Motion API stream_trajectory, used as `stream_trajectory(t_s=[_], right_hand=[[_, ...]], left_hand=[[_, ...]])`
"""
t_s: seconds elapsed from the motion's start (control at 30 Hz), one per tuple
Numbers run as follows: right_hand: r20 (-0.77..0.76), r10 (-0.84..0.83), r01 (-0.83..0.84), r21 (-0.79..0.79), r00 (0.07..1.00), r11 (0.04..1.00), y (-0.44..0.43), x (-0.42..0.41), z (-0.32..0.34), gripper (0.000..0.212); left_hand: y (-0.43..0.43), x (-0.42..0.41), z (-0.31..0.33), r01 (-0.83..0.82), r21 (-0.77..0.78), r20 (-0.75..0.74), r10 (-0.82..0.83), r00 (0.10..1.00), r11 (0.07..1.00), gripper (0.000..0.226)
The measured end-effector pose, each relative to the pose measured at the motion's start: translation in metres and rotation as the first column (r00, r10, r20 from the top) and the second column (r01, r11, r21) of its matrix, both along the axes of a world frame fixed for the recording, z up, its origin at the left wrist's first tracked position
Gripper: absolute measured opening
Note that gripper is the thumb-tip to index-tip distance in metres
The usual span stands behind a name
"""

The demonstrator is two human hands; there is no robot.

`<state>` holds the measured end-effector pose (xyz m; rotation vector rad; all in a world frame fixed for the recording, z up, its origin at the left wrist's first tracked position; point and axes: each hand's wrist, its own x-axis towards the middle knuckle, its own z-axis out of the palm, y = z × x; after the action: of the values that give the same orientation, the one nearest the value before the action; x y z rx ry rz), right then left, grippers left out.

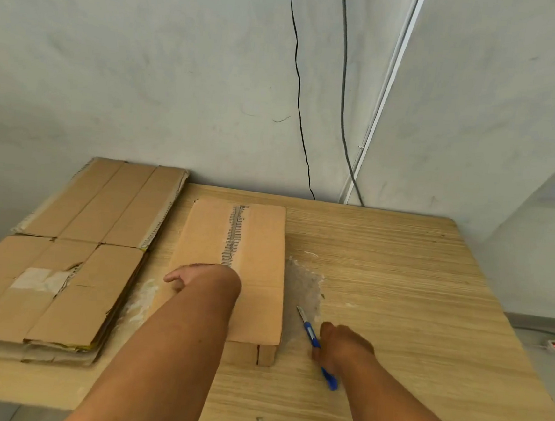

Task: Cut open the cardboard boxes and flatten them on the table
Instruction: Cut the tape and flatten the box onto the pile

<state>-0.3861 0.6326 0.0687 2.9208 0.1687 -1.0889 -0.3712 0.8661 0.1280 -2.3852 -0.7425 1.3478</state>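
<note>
- Flat brown cardboard box [257,275] lies on the wooden counter [397,269].
- Left hand [184,277] rests on the box; its grip is hidden, cannot tell.
- Right hand [341,346], just right of the box, grips a blue utility knife [310,334].

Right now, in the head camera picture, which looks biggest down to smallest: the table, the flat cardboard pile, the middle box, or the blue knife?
1. table
2. flat cardboard pile
3. middle box, partly hidden by an arm
4. blue knife
</note>
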Motion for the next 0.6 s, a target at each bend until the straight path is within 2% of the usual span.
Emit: stream_trajectory(t_s=[0.07, 0.2, 0.27, 0.33, 0.4, 0.5, 0.6], right_hand=[[0.018, 0.001, -0.001, 0.017, 1.0, 1.0, -0.005, -0.008, -0.012, 0.05], [0.056, -0.001, 0.0, 0.027, 0.998, 1.0, -0.002, -0.006, -0.019, 0.04], [0.008, -0.077, 0.076, 0.054, 0.997, 0.996, 0.001, -0.001, -0.017, 0.037], [0.0, -0.193, 0.191, 0.12, 0.981, 0.974, 0.005, 0.007, -0.015, 0.031], [0.032, -0.301, 0.289, 0.202, 0.953, 0.936, 0.01, 0.017, -0.008, 0.028], [0.065, -0.376, 0.354, 0.221, 0.924, 0.909, 0.02, 0.034, 0.002, 0.036], [0.046, -0.446, 0.437, 0.13, 0.894, 0.89, 0.028, 0.036, -0.001, 0.059]], left_hand=[[-0.004, -0.003, -0.002, 0.056, 0.014, 0.049, -0.057, 0.997, 0.998, 0.066], [-0.012, -0.007, 0.009, 0.123, 0.009, 0.085, -0.123, 0.989, 0.992, 0.065], [-0.011, -0.006, 0.016, 0.133, -0.016, 0.078, -0.131, 0.988, 0.991, 0.069], [-0.006, -0.003, 0.024, 0.158, -0.049, 0.082, -0.154, 0.985, 0.986, 0.085], [0.003, 0.004, 0.03, 0.191, -0.097, 0.152, -0.175, 0.973, 0.977, 0.095], [0.025, 0.02, 0.033, 0.239, -0.16, 0.321, -0.178, 0.93, 0.958, 0.083], [0.044, 0.033, 0.03, 0.29, -0.204, 0.362, -0.204, 0.91, 0.935, 0.081]])
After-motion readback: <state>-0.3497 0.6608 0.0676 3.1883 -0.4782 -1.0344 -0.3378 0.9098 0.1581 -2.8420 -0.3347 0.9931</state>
